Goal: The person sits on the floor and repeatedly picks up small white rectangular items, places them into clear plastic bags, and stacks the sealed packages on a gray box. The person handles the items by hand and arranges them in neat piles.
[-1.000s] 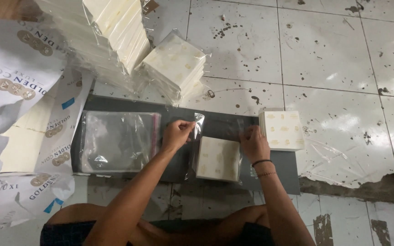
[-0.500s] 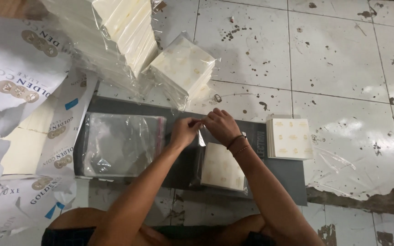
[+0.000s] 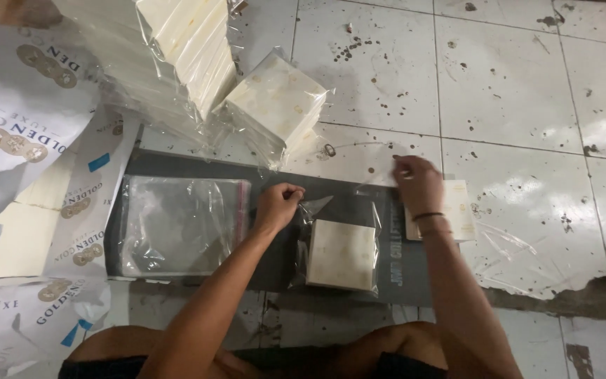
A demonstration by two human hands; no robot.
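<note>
One view only, from the head camera, looking down at a dark mat (image 3: 359, 203) laid on stained white floor tiles. Partly done, by the look of it: one cream square pad (image 3: 340, 254) already slid inside a clear plastic sleeve (image 3: 334, 242) lying on the mat between the two arms, yet the sleeve's upper flap (image 3: 317, 205) up and unsealed. More left to do, judging by the stack of empty clear bags (image 3: 184, 224) flat on the mat's left part and another cream pad (image 3: 457, 210) waiting just beside the right wrist, partly hidden by it. Finished-looking wrapped bundles of cream sheets (image 3: 275, 105) piled beyond the mat at upper left, with printed white wrapping paper (image 3: 29, 140) crumpled along the left edge. Left hand (image 3: 276, 207) curled nearly closed, fingertips pinched on the flap's left end, just above the bagged pad. Right hand (image 3: 419, 184) also curled, fingers bunched at the mat's far edge and apparently pinching a thin clear strip or film (image 3: 376, 179) running toward the sleeve; too faint to tell for sure. Dark band around the right wrist.
</note>
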